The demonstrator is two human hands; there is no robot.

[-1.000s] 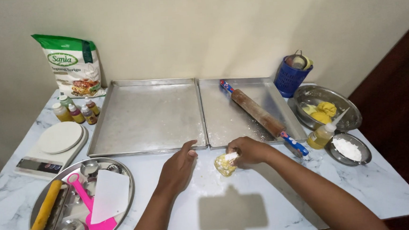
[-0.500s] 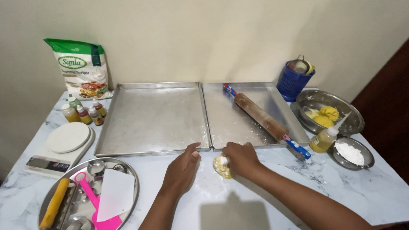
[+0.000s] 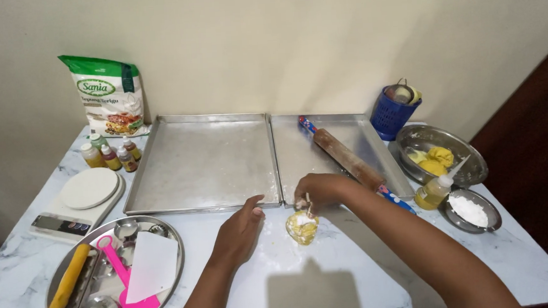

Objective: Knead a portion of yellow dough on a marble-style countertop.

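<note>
Indoors, marble table, cream wall, floured trays

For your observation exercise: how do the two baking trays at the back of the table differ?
The left tray holds nothing; the right tray has a rolling pin lying slantwise across it. The left tray looks wider than the right tray. The right hand is over the right tray's front rim; the left hand lies below the left tray. Both are shallow, rectangular metal trays.

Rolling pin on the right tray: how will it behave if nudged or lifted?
The rolling pin is a cylinder lying diagonally across the flat metal tray, so it would probably roll if pushed sideways. It looks like solid wood: likely stiff, fairly heavy.
</note>
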